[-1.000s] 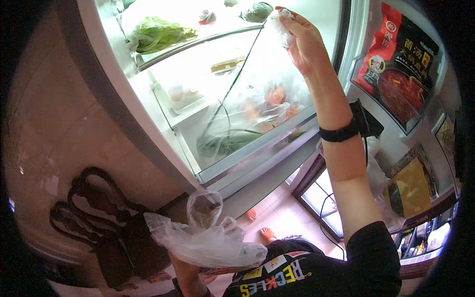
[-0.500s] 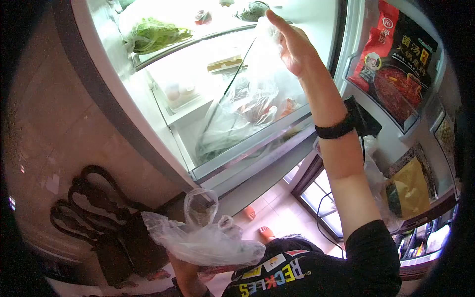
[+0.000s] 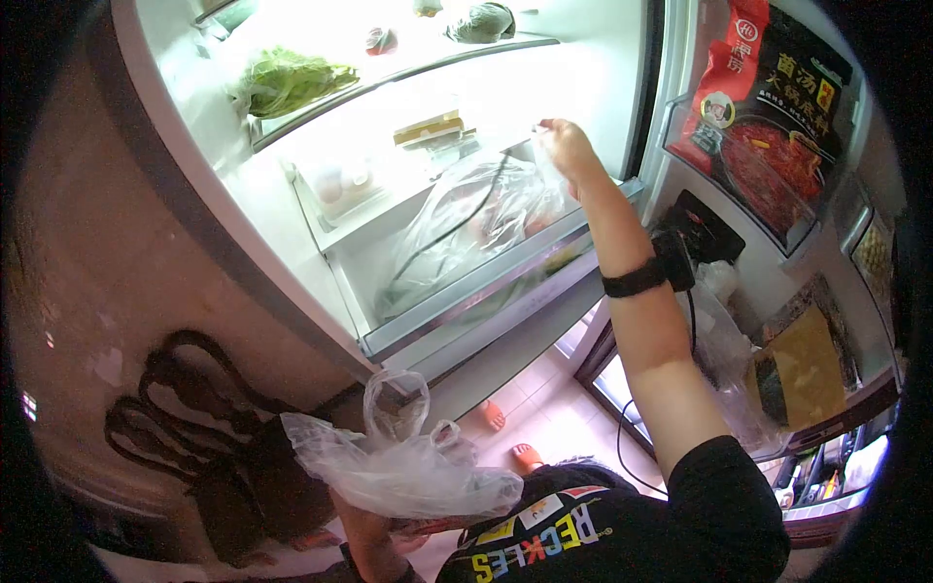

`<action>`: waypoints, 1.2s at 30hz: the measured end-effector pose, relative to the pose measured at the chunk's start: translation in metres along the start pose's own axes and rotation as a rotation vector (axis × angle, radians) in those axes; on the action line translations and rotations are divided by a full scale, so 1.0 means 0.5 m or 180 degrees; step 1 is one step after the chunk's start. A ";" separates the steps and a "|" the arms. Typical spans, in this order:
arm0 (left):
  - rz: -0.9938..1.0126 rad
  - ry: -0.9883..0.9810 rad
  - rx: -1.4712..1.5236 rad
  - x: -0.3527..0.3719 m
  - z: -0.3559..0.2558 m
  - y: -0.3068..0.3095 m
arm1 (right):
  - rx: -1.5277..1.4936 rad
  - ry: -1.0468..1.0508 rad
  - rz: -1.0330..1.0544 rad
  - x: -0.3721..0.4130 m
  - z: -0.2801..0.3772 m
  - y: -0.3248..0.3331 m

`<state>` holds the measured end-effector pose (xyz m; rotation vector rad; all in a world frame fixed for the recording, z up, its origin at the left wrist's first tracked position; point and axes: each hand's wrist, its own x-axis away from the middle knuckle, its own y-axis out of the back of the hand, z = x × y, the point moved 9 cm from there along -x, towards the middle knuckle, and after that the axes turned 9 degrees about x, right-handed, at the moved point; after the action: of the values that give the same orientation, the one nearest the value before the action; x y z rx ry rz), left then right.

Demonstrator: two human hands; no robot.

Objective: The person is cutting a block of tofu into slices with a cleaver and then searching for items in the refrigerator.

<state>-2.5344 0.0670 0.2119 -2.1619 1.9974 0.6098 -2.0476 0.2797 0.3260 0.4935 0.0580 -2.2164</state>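
Note:
My right hand (image 3: 571, 155) is closed on the edge of a clear plastic bag (image 3: 466, 214) that lies in the open fridge drawer (image 3: 457, 308). The bag has reddish things in it. At the lower left, a whitish plastic bag (image 3: 408, 476) with loop handles hangs over my left hand and hides its fingers; only the left forearm (image 3: 364, 534) shows below it. In the drawer, behind the clear bag, are a clear box with round items (image 3: 340, 187) and a flat yellowish package (image 3: 428, 128).
Leafy greens (image 3: 296, 83) and a wrapped green vegetable (image 3: 481, 23) rest on the glass shelf above. The open fridge door on the right holds a red and black food packet (image 3: 768, 136). A dark bag with looped handles (image 3: 224, 476) stands at lower left.
My right hand has come down and slightly right, pulling less height into the clear bag, which now lies lower in the drawer. The left forearm and whitish bag are almost unmoved.

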 end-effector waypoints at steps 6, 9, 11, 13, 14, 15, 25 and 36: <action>0.0024 0.0262 -0.0011 0.000 0.050 0.023 | 0.3322 0.0442 0.0742 0.025 -0.058 -0.059; -0.0494 -0.0431 -0.0006 0.016 0.063 0.052 | 0.2974 0.0553 0.0380 0.028 0.019 -0.037; -0.0362 -0.0519 -0.0221 0.022 0.036 0.048 | 0.2606 0.1304 -0.0792 0.063 0.143 0.003; -0.0221 -0.0597 -0.0423 0.027 0.038 0.058 | 0.2126 0.2073 -0.1559 0.118 0.249 0.021; 0.0285 -0.0976 -0.1096 0.025 0.043 0.052 | 0.1834 0.2432 -0.1700 0.140 0.286 0.023; 0.0795 -0.1354 -0.1763 0.039 0.057 0.038 | 0.1827 0.2432 -0.1690 0.146 0.305 0.023; 0.0558 -0.0513 -0.0116 -0.081 -0.029 0.020 | -0.1027 0.2901 -0.0476 0.332 0.474 0.103; 0.0893 -0.0202 0.0637 -0.010 -0.024 -0.052 | -0.0589 0.2349 0.3295 0.644 0.397 -0.159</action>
<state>-2.5067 0.0701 0.2202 -1.7452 2.2389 0.4802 -2.3554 0.0525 0.3803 0.9466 0.3136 -0.9429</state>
